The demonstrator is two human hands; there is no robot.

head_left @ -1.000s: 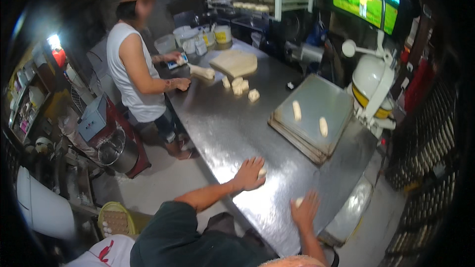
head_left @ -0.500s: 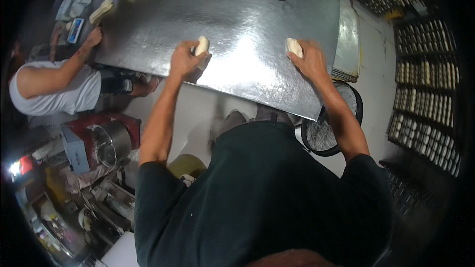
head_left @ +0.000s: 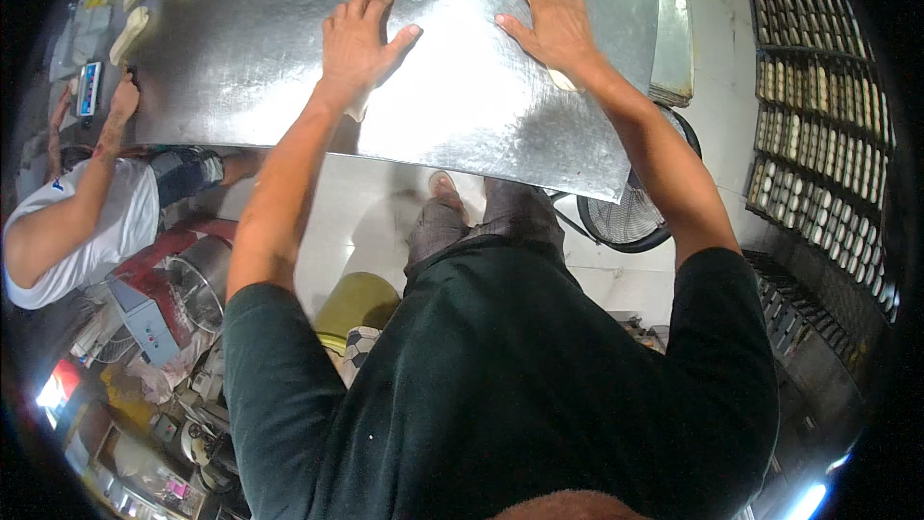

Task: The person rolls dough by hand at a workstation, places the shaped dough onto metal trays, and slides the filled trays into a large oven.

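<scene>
Left hand (head_left: 358, 43) and right hand (head_left: 558, 27), fingers spread, gripping nothing — dough (head_left: 562, 80) peeking from beneath each wrist, bodyward; long axis hidden.

Gear was crammed around both sides of this place, lol

Over on the right, dark racks (head_left: 818, 149) were lined with rows of long pale pieces, and a round black-rimmed mesh thing (head_left: 626, 217), probably a fan, sat nearer in, partly hidden, close to some flat metal trays (head_left: 673, 39). Left side had a person in a white top (head_left: 82, 221), then a red machine with a grey control box (head_left: 146, 320) and steel bowl (head_left: 197, 284), plus a yellow-green bucket (head_left: 358, 303) on the pale floor (head_left: 356, 221).
</scene>
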